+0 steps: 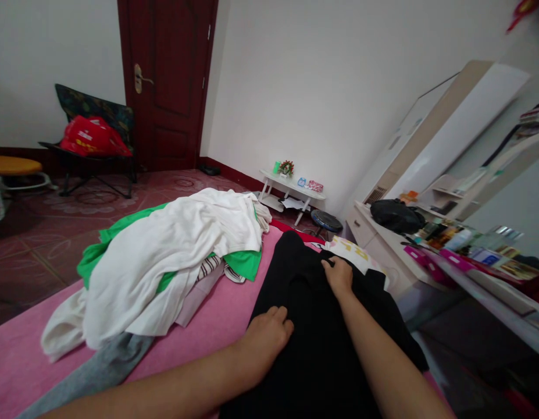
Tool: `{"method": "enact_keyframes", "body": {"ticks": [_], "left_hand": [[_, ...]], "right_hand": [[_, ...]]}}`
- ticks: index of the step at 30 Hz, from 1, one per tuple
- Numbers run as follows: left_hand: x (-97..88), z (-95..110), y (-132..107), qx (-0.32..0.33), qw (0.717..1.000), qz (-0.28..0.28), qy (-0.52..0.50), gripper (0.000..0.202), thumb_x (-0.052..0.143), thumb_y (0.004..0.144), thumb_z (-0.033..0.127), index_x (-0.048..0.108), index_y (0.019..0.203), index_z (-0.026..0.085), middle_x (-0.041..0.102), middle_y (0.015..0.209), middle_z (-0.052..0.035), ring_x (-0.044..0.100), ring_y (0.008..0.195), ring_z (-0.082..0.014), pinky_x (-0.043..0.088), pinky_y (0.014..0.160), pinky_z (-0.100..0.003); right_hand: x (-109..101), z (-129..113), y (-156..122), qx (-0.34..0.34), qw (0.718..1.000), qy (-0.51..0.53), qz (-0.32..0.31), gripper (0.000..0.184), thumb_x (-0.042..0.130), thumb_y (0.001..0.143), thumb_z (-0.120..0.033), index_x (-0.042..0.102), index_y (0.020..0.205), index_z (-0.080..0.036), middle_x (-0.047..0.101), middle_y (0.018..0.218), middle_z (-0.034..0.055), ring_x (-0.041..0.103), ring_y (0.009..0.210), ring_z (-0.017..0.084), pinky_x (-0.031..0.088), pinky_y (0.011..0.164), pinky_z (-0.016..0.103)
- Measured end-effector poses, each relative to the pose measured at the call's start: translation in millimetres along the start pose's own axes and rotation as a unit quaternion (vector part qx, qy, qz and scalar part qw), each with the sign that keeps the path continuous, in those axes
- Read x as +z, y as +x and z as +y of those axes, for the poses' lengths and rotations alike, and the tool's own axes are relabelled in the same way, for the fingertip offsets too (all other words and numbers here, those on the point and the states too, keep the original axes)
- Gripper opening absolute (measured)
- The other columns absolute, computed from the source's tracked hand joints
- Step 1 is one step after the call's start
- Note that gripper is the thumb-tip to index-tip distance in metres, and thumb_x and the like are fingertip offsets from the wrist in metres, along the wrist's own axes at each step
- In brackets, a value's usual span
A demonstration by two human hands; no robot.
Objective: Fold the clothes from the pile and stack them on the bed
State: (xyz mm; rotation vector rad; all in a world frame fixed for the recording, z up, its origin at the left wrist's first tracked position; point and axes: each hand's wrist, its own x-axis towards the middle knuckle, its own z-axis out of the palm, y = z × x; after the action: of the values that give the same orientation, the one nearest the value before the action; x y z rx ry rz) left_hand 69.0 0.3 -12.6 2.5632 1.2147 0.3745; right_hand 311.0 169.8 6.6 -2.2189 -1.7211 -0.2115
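A black garment lies spread on a pink bed sheet. My left hand rests on its left edge with fingers curled down onto the cloth. Farther along the same garment, my right hand presses down with fingers bent, pinching the fabric. Beside the garment to the left sits a pile of clothes, white on top, with green and striped pieces under it. A grey piece trails off the pile toward me.
A white dresser to the right carries a black bag and several small bottles and boxes. A low white table stands by the far wall. A dark chair with a red bag stands near the door.
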Motion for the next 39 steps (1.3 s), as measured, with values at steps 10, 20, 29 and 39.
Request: {"method": "enact_keyframes", "body": {"ticks": [10, 20, 29, 39], "left_hand": [[19.1, 0.1, 1.1, 0.083, 0.99, 0.062, -0.094, 0.025, 0.055, 0.082, 0.015, 0.056, 0.106, 0.023, 0.058, 0.108, -0.0035, 0.053, 0.098, -0.0205, 0.045, 0.085, -0.033], [31.4, -0.5, -0.9, 0.017, 0.998, 0.04, -0.044, 0.072, 0.042, 0.091, 0.053, 0.03, 0.145, 0.007, 0.019, 0.153, -0.0191, 0.013, 0.143, -0.0305, 0.016, 0.116, -0.045], [33.2, -2.5, -2.0, 0.028, 0.999, 0.037, -0.022, 0.068, 0.034, 0.094, 0.053, 0.031, 0.145, 0.008, 0.017, 0.154, -0.0162, 0.012, 0.143, -0.0297, 0.014, 0.117, -0.045], [35.9, -3.7, -6.0, 0.036, 0.998, 0.043, -0.009, 0.065, 0.036, 0.093, 0.049, 0.035, 0.142, 0.007, 0.024, 0.153, -0.0165, 0.015, 0.143, -0.028, 0.013, 0.117, -0.043]], "right_hand": [[-6.3, -3.4, 4.4, 0.027, 0.997, -0.063, -0.029, 0.036, 0.054, 0.079, -0.018, 0.064, 0.113, -0.015, 0.059, 0.113, 0.0189, 0.063, 0.096, 0.029, 0.049, 0.077, 0.038], [10.1, -84.8, -22.9, -0.249, 0.967, -0.061, 0.013, 0.048, 0.038, 0.093, -0.033, 0.041, 0.139, -0.021, 0.027, 0.153, 0.0095, 0.018, 0.14, 0.029, 0.016, 0.109, 0.05], [62.7, -81.4, -15.5, -0.169, 0.957, -0.031, -0.235, 0.067, 0.012, 0.093, -0.06, 0.011, 0.15, -0.024, 0.004, 0.158, 0.0064, 0.002, 0.144, 0.026, 0.009, 0.112, 0.053], [34.0, -64.2, -81.9, -0.218, 0.953, -0.019, -0.211, 0.061, 0.018, 0.097, -0.051, 0.015, 0.15, -0.023, 0.008, 0.158, 0.0045, 0.005, 0.144, 0.023, 0.009, 0.114, 0.046]]}}
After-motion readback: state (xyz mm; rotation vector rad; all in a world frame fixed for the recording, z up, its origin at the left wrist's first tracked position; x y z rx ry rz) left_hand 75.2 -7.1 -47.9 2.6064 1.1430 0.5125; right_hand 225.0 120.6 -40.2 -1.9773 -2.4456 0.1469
